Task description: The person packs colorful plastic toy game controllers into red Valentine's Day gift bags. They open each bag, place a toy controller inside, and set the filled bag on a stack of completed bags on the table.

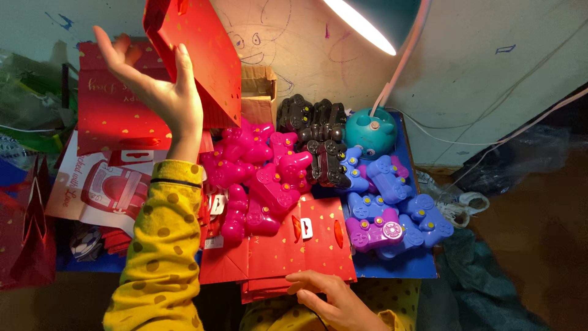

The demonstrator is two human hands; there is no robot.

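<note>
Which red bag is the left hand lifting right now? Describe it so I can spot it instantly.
Start at the bright lamp at the top and look left. The left hand, in a yellow dotted sleeve, is raised against a red paper bag with small gold specks. Unlike the stack of flat red bags under the right hand, it is up in the air and tilted.

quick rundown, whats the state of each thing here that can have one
left hand: raised, open, palm against the lifted bag
lifted red gift bag: in the air, tilted
right hand: fingers resting on the stack's near edge
stack of red gift bags: folded flat, lying down
desk lamp: switched on
cardboard box: open at the top
</note>
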